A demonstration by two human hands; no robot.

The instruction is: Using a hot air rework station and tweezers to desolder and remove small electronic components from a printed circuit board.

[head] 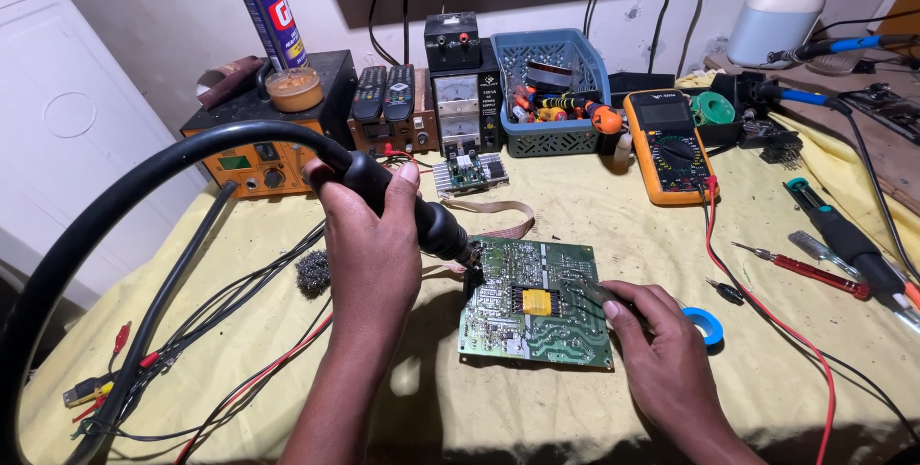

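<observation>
My left hand (369,235) is wrapped tight round the black hot-air wand (402,204), its nozzle down at the left edge of the green circuit board (532,302) lying flat on the yellow cloth (575,211). My right hand (661,350) pinches tweezers (592,290) over the board. The yellow part (537,302) sits unlifted, so I judge the work unfinished

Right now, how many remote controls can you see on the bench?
2. Both remote controls stand side by side against the back row: one beside the orange station, the other next to the power supply. More may be hidden.
</observation>
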